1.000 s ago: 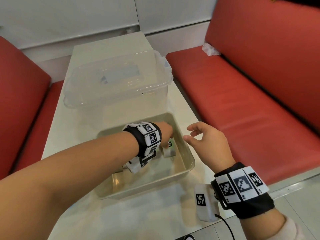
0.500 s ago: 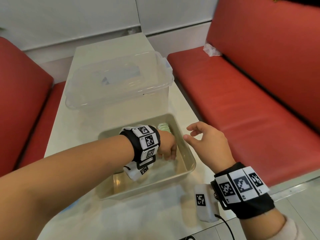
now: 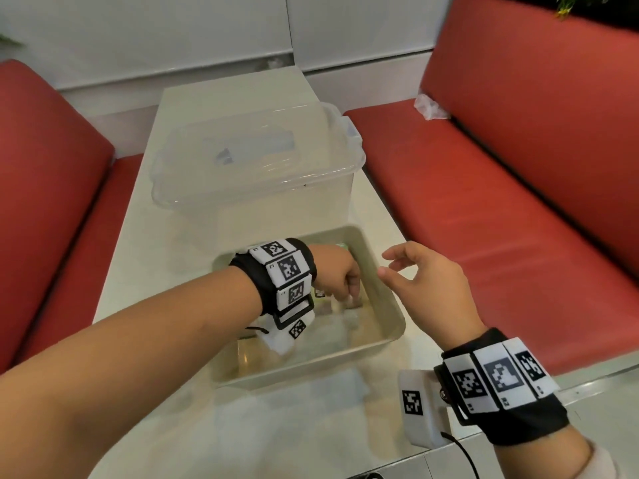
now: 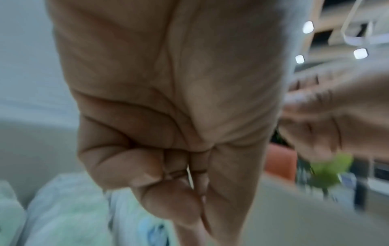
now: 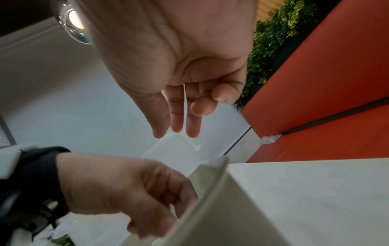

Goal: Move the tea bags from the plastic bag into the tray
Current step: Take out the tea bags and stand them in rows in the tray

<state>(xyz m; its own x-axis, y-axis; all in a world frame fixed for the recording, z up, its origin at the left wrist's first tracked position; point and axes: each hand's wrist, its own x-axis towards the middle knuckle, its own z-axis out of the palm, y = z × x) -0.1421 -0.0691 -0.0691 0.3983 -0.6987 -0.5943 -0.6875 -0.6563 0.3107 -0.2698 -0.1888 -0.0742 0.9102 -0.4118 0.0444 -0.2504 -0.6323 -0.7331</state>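
Note:
The beige tray (image 3: pixel 311 366) lies on the table in front of me, and its wall fills the lower right wrist view (image 5: pixel 210 208). My left hand (image 3: pixel 345 299) reaches down into it, fingers curled, thumb and forefinger pinching a pale tea bag (image 3: pixel 337 305) among crinkled clear plastic (image 3: pixel 349 326). A green-printed tea bag (image 3: pixel 320 292) shows beside the wrist, and another one (image 3: pixel 342 244) lies at the tray's far end. In the left wrist view, pale green tea bags (image 4: pixel 63 213) lie under the curled left hand (image 4: pixel 197 208). My right hand (image 3: pixel 394 264) hovers relaxed and empty above the tray's right rim.
A clear lidded plastic box (image 3: pixel 256 167) stands just behind the tray on the pale table (image 3: pixel 276 426). Red benches flank the table on the left (image 3: pixel 45 184) and right (image 3: pixel 484 219). A crumpled clear wrapper (image 3: pixel 430 107) lies on the right bench.
My left hand let go of a tea bag at the tray's far end, drew back toward me and curled down into the plastic. The right hand has barely moved.

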